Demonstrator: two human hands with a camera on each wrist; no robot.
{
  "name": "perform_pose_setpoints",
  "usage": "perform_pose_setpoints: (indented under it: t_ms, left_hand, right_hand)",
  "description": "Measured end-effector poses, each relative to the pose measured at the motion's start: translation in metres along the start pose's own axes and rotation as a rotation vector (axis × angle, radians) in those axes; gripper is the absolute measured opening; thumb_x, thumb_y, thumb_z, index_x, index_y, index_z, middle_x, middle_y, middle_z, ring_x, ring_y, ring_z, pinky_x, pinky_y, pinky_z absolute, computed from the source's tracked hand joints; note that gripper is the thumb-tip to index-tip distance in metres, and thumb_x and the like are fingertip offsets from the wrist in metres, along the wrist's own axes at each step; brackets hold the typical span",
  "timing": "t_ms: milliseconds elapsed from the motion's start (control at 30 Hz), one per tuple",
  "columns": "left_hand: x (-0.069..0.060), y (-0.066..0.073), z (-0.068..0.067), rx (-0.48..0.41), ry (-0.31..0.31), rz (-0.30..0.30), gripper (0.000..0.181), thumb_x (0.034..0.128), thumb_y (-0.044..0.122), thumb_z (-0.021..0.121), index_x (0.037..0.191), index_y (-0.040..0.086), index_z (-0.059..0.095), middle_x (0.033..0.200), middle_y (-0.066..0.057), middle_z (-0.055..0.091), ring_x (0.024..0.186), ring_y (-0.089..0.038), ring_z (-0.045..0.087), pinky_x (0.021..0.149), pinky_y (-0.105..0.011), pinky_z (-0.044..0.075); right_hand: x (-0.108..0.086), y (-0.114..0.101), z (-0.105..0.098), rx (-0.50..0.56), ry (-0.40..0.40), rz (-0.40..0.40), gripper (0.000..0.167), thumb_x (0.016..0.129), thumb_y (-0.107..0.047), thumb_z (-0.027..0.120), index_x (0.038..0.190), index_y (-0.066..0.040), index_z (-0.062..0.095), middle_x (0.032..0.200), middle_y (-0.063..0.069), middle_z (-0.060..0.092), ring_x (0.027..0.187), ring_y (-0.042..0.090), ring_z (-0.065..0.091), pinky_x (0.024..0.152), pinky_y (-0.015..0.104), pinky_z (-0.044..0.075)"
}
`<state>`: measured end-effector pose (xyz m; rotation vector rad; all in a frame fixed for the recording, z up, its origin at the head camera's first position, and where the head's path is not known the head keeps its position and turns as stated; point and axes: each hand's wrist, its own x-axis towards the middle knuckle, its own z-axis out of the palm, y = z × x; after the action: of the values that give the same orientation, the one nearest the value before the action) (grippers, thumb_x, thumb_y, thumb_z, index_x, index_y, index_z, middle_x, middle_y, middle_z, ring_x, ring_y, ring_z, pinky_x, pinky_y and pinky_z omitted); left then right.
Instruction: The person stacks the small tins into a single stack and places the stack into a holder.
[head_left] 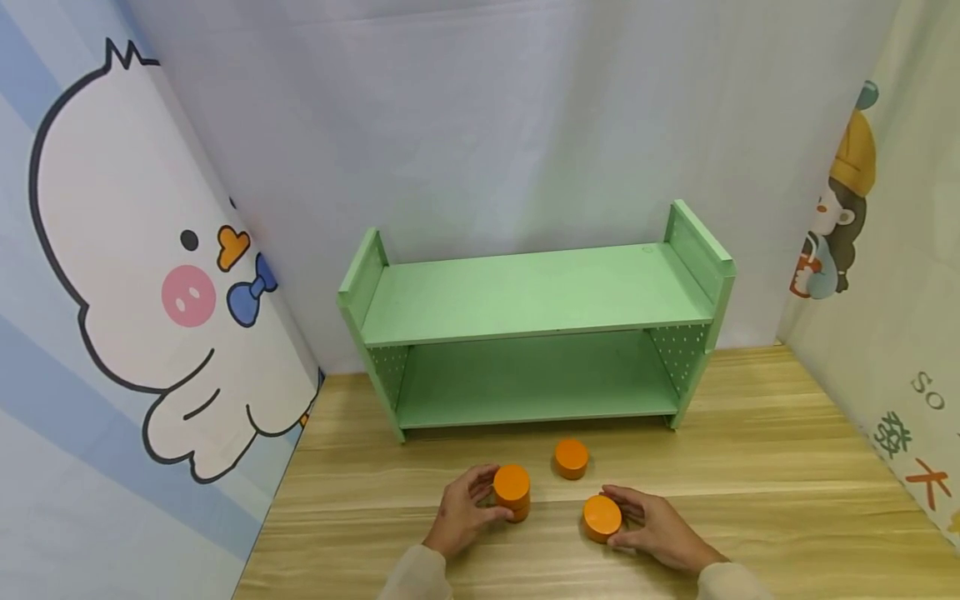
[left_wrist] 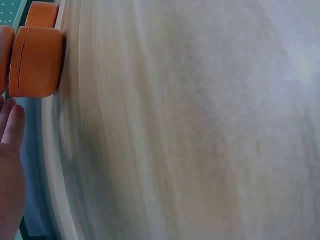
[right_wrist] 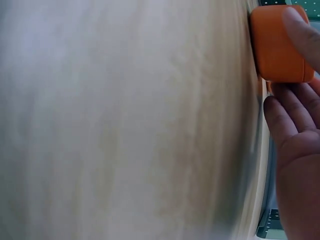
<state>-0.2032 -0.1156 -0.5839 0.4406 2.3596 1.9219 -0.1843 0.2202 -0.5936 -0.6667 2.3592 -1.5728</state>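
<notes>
In the head view, my left hand [head_left: 461, 510] grips the upper orange round tin [head_left: 512, 483] of a stack of two, thumb on the near side and fingers on the far side. Under it the lower orange tin [head_left: 519, 514] stands on the table; the left wrist view shows this lower tin [left_wrist: 37, 62] with its lid seam. To the right, my right hand [head_left: 656, 529] holds another orange tin [head_left: 602, 517] between thumb and fingers. That tin [right_wrist: 280, 44] sits at the table surface in the right wrist view. One more orange tin [head_left: 572, 458] stands untouched farther back, between the hands.
A green two-tier shelf [head_left: 536, 296] stands behind the tins on the wooden table [head_left: 750, 467]. Its lower board [head_left: 536, 379] lies just above the tabletop. A pale curtain [head_left: 487, 125] hangs behind, with printed cloths at the left and right.
</notes>
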Motion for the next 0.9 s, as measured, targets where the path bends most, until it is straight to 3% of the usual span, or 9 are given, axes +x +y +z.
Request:
perform_pose_setpoints:
  t_ms: [233, 400, 567, 700, 900]
  left_hand:
    - [-0.001, -0.001, 0.001, -0.079, 0.008, -0.042, 0.063, 0.0728, -0.002, 0.085, 0.129, -0.009, 0.058, 0.130, -0.024, 0.060, 0.121, -0.037, 0.059, 0.100, -0.033, 0.052]
    - [-0.001, -0.002, 0.001, -0.108, 0.024, -0.060, 0.062, 0.0722, -0.004, 0.085, 0.128, -0.010, 0.059, 0.129, -0.025, 0.061, 0.120, -0.038, 0.060, 0.099, -0.032, 0.053]
    - [-0.001, -0.002, 0.002, -0.115, 0.032, -0.069, 0.061, 0.0723, -0.006, 0.085, 0.127, -0.010, 0.059, 0.129, -0.025, 0.061, 0.120, -0.038, 0.060, 0.098, -0.030, 0.054]
    - [-0.001, -0.002, 0.003, -0.109, 0.036, -0.076, 0.061, 0.0727, -0.005, 0.085, 0.127, -0.010, 0.059, 0.128, -0.025, 0.062, 0.119, -0.038, 0.060, 0.098, -0.030, 0.054]
    - [-0.001, -0.004, 0.003, -0.117, 0.040, -0.080, 0.060, 0.0730, -0.005, 0.085, 0.127, -0.010, 0.059, 0.128, -0.025, 0.062, 0.119, -0.038, 0.060, 0.097, -0.030, 0.054]
  right_hand:
    - [0.001, 0.000, 0.002, -0.007, 0.035, 0.027, 0.075, 0.081, -0.020, 0.084, 0.137, 0.015, 0.048, 0.137, 0.033, 0.052, 0.121, 0.021, 0.059, 0.098, 0.017, 0.049]
    - [0.002, -0.003, 0.004, -0.003, 0.064, 0.044, 0.074, 0.081, -0.021, 0.085, 0.137, 0.014, 0.050, 0.136, 0.031, 0.054, 0.121, 0.026, 0.060, 0.101, 0.032, 0.052]
    - [0.005, -0.006, 0.006, -0.015, 0.088, 0.015, 0.071, 0.081, -0.017, 0.084, 0.136, 0.014, 0.051, 0.135, 0.031, 0.055, 0.119, 0.027, 0.061, 0.099, 0.032, 0.053]
    - [0.009, -0.011, 0.006, -0.001, 0.095, -0.017, 0.071, 0.081, -0.014, 0.084, 0.135, 0.016, 0.050, 0.134, 0.033, 0.054, 0.119, 0.037, 0.059, 0.099, 0.040, 0.053]
    - [0.014, -0.018, 0.006, 0.040, 0.089, -0.010, 0.071, 0.082, -0.012, 0.083, 0.136, 0.017, 0.048, 0.136, 0.034, 0.052, 0.121, 0.041, 0.056, 0.101, 0.044, 0.050]
